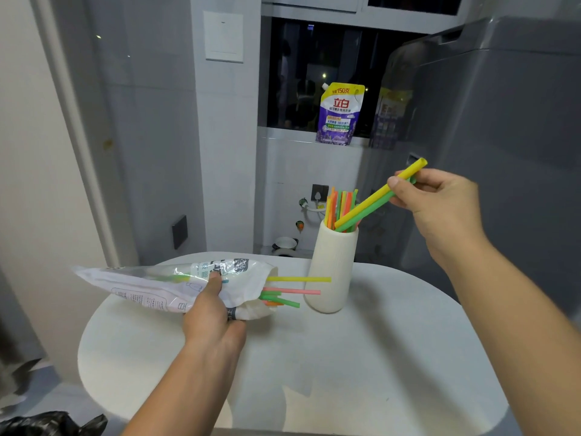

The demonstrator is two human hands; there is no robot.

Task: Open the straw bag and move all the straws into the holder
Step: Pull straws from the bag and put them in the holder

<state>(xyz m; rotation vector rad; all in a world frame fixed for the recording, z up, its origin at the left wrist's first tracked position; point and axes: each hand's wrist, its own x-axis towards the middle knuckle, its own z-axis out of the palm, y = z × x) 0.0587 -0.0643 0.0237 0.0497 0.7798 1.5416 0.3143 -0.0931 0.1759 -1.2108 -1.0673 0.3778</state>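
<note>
Round white table (377,357); clock read from its centre, 12 o'clock pointing away from the wearer.

Holder (333,269): cream ribbed cup, upright at 12 o'clock near the far edge; standing straws (341,204) (orange, yellow, green) bunched inside it, ends above the rim.

Right hand (440,199): raised at 2 o'clock of the holder, above the table; thumb and curled fingers pinch the top ends of a yellow straw (377,196) and a green straw (367,212), which lie side by side; both tilt toward 2 o'clock, with their lower ends inside the holder mouth.

Left hand (213,322): at 9 o'clock of the holder; thumb pressed on top of the straw bag (157,284), fingers curled underneath, gripping it.

Straw bag: roughly level; closed end toward 9 o'clock, open mouth toward 3 o'clock, just beside the holder; cannot tell whether it touches the table. Bag straws (292,291) stick out of the mouth, yellow, pink, green and an orange tip; the yellow and pink ends cross in front of the holder wall; more colour shows faintly through the film.

Surroundings: detergent pouch (341,114) on the window ledge at 12 o'clock; grey appliance (503,121) at 3 o'clock; black plastic sack (47,423) on the floor at 8 o'clock.
</note>
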